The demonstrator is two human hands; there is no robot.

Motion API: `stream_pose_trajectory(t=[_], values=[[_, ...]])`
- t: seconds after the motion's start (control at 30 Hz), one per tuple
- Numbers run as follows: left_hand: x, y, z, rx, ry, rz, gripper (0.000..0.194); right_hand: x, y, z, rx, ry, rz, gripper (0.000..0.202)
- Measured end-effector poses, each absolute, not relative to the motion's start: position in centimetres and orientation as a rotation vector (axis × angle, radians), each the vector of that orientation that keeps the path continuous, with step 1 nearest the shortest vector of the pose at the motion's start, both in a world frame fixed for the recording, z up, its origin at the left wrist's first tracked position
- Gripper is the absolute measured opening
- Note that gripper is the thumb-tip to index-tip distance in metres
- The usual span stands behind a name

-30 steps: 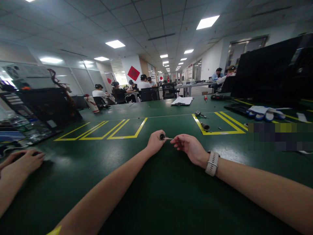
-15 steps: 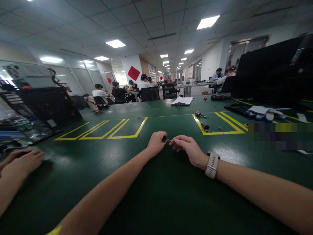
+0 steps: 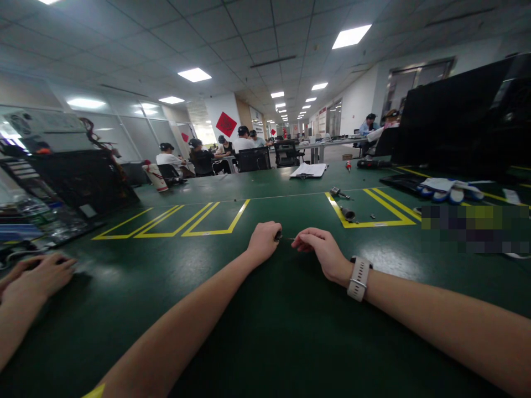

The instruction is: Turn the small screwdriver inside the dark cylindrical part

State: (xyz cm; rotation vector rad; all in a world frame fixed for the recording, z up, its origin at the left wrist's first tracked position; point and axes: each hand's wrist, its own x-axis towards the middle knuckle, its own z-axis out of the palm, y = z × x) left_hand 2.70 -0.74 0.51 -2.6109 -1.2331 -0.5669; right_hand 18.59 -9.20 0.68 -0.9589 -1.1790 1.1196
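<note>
Left: yellow tape bays [image 3: 238, 216] on green table [image 3: 232, 337]. Centre: left hand [image 3: 263, 243] closed round dark hollow part [image 3: 278, 236], exposed at right edge of grip. Thin metal rod [image 3: 290, 239] between hands, pinched by fingertips of right hand [image 3: 318, 249]; contact with part unclear. Right: dark cup-shaped piece [image 3: 348, 214], lying; farther right, white-and-blue gloves [image 3: 450, 189].

One dark, round, hollow part [image 3: 278, 236] sits in the left grip [image 3: 264, 243], one thin metal rod [image 3: 289, 239] in the right grip [image 3: 321, 251]. The green surface [image 3: 249, 331] carries three yellow tape outlines [image 3: 207, 232] on the left and at least one more outline [image 3: 373, 224] on the right; in or beside it lie one silver-and-black metal piece [image 3: 338, 192], one dark flared cup [image 3: 347, 214] and one small dark piece [image 3: 372, 216]. Farther off are one clipboard with white paper [image 3: 309, 170] and one large black panel [image 3: 448, 116]. Five people [image 3: 244, 145] show far left, two far right.
</note>
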Motion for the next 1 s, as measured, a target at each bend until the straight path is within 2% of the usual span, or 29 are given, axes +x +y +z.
stream_pose_trajectory(t=[0.27, 0.63, 1.0], values=[[2.76, -0.93, 0.59, -2.599, -1.263, -0.602, 0.007, 18.61, -9.08, 0.58, -1.009, -1.148, 1.126, 0.013], [2.51, -0.67, 0.41, -2.758, -1.478, -0.942, 0.01, 18.73, -9.51, 0.8, -0.957, -1.416, 0.975, 0.018], [2.56, -0.46, 0.12, -2.806, -1.324, -0.894, 0.01, 18.05, -9.22, 0.72, -1.049, -1.787, 0.616, 0.017]])
